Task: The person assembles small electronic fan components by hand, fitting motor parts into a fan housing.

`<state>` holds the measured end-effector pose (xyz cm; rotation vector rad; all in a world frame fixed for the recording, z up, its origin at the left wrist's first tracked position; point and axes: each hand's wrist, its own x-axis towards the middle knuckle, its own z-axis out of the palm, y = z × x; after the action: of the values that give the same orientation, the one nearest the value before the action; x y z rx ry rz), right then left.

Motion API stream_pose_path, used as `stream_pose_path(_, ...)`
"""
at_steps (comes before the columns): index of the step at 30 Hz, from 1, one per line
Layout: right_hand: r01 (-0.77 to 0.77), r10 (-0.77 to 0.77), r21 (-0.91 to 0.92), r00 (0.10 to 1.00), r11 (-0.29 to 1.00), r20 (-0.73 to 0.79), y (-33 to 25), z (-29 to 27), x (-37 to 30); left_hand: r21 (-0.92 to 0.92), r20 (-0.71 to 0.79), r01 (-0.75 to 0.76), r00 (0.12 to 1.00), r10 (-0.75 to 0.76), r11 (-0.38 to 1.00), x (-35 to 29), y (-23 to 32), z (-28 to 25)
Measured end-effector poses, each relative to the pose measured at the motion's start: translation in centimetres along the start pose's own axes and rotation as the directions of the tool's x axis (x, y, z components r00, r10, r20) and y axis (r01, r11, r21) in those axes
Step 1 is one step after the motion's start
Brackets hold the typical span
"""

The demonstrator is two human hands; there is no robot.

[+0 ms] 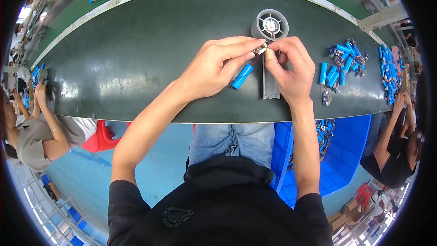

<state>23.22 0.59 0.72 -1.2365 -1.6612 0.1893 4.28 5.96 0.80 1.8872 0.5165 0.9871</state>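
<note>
A small circuit board (260,49) is pinched between the thumb and fingers of my left hand (210,66). Red wires show between it and a blue cylindrical battery cell (242,76) just below. My right hand (293,66) is closed in a pinch right beside the board; what lies between its fingertips is too small to make out. Beyond my hands stands a grey round fan housing (255,29) with radial spokes. Its long grey handle (270,86) extends toward me between my hands, partly covered by them.
A pile of blue cells with boards (346,61) lies on the dark green table (136,54) to the right, another (390,75) farther right. Below the table edge sits a blue bin (346,155) holding similar parts. Co-workers sit at both sides; a red stool (101,137) is at left.
</note>
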Motion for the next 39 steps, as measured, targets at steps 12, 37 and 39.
stream_pose_path(12, 0.042, -0.042, 0.019, 0.999, 0.999, 0.003, 0.3, 0.2, 0.3, 0.020, 0.007, -0.041, 0.999, 0.041, 0.999, 0.2, -0.5, -0.2)
stream_pose_path(37, -0.764, 0.707, 0.175, 0.643, 0.622, 0.295, -3.0, -2.6, -1.4, 0.487, -0.010, 0.157, 0.985, -0.174, 0.859, -0.7, 2.1, 0.3)
stream_pose_path(39, -0.678, 0.629, 0.139, 0.727, 0.722, 0.274, -1.7, -1.6, 2.1, 0.442, -0.160, 0.344, 0.939, -0.305, 0.828, 2.5, 1.9, -1.7)
